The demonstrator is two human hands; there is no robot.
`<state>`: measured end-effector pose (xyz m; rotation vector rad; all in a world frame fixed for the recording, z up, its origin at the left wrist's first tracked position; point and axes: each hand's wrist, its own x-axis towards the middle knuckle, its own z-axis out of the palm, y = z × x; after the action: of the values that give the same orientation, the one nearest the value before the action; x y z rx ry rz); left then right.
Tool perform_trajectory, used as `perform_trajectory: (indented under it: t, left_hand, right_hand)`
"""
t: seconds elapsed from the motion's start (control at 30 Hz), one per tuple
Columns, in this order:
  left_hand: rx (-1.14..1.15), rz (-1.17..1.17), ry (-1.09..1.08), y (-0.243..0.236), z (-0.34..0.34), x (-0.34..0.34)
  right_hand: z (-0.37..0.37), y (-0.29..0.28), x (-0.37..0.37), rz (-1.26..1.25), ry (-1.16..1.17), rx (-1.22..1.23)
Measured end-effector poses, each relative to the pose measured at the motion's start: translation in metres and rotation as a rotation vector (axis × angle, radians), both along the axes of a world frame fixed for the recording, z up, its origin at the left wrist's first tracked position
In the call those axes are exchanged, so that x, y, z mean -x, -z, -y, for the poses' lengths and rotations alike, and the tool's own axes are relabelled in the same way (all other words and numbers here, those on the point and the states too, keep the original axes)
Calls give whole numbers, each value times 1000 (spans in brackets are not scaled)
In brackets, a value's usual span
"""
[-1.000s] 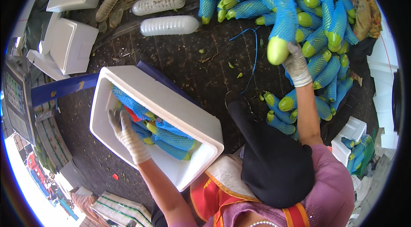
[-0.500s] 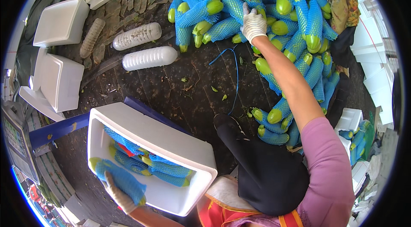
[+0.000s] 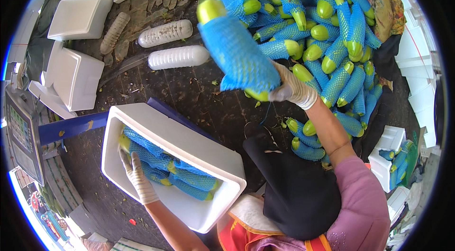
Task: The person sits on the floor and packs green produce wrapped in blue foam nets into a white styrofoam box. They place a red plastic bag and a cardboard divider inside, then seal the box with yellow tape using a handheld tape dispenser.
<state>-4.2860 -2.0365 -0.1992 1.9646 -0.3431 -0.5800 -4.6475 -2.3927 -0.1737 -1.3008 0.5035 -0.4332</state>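
Observation:
My right hand (image 3: pixel 296 87), in a whitish glove, grips the lower end of a long green gourd-like vegetable (image 3: pixel 237 54) sleeved in blue foam net. The vegetable is held up and tilted, its bare green end pointing away from me. Inside a tilted white foam box (image 3: pixel 180 130), several more netted vegetables (image 3: pixel 192 180) lie side by side. My gloved left hand (image 3: pixel 137 177) reaches into the box with fingers apart, against the vegetables at its left side, holding nothing. A big heap of netted vegetables (image 3: pixel 327 38) lies at the far right.
Two clear plastic bottles (image 3: pixel 177 57) and a dirty brownish one (image 3: pixel 114 33) lie on the dark ground sheet (image 3: pixel 142 90). White foam boxes (image 3: pixel 78 80) stand at left. A blue bar (image 3: pixel 73 128) runs from a scale display (image 3: pixel 23 132) toward my box. Another foam box (image 3: pixel 386 156) stands at right.
My right hand has come back from the heap with a netted vegetable. My left hand has let go of the vegetable it held, now in the box.

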Motion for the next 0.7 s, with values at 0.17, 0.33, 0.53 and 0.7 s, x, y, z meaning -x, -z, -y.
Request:
perform_trajectory:
  t: [0.17, 0.33, 0.53, 0.7]
  left_hand:
    - [953, -1051, -195, -130, 16, 122]
    - [698, -538, -257, -100, -43, 77]
    - [-185, 349, -391, 55, -39, -29]
    - [-278, 302, -410, 65, -20, -20]
  right_hand:
    - [55, -18, -115, 55, -373, 792]
    - [254, 95, -88, -928, 141, 1418]
    - [247, 181, -64, -1214, 149, 1095]
    - [207, 240, 55, -270, 350, -375]
